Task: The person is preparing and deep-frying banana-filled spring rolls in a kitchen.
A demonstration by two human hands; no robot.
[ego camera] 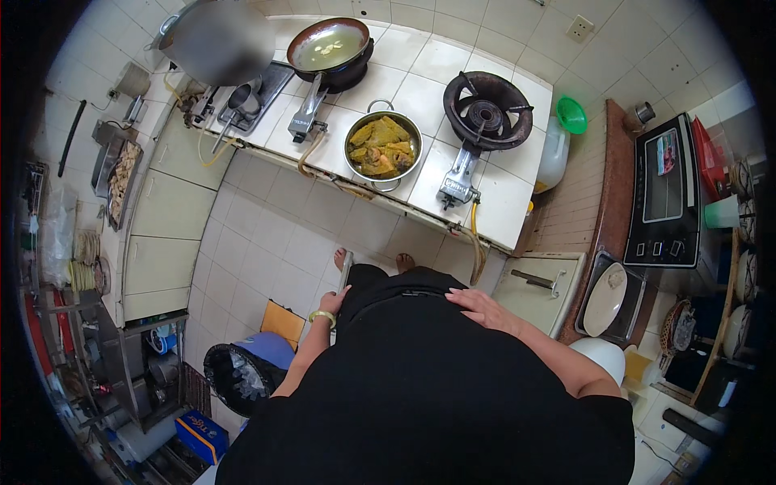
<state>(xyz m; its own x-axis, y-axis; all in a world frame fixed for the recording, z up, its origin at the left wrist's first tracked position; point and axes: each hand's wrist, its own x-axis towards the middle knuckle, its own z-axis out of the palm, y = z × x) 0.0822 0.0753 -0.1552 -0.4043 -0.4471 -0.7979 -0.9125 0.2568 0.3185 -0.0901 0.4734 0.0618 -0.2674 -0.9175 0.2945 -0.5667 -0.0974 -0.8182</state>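
Observation:
My left hand (332, 303), with a pale green bangle at the wrist, is low beside the dark trousers, against a narrow greyish bar (347, 270); whether it grips the bar is unclear. My right hand (482, 310) lies on the black clothing at my waist, fingers apart and holding nothing. On the tiled counter ahead, a two-handled metal pot (418, 134) holds yellow-coated pieces of food (382, 145). A frying pan (293, 56) with oil and pale bits stands tilted on a gas burner behind it, to the left. An unoccupied gas burner (484, 112) stands to the right.
A blurred round shape (223, 42) covers the far-left stove area, beside a metal tray (276, 91) with a cup. A black-lined bin (239, 376) stands at my left. To the right are an oven (661, 194) and an oval plate (603, 303) on a tray. Gas hoses hang along the counter's front edge.

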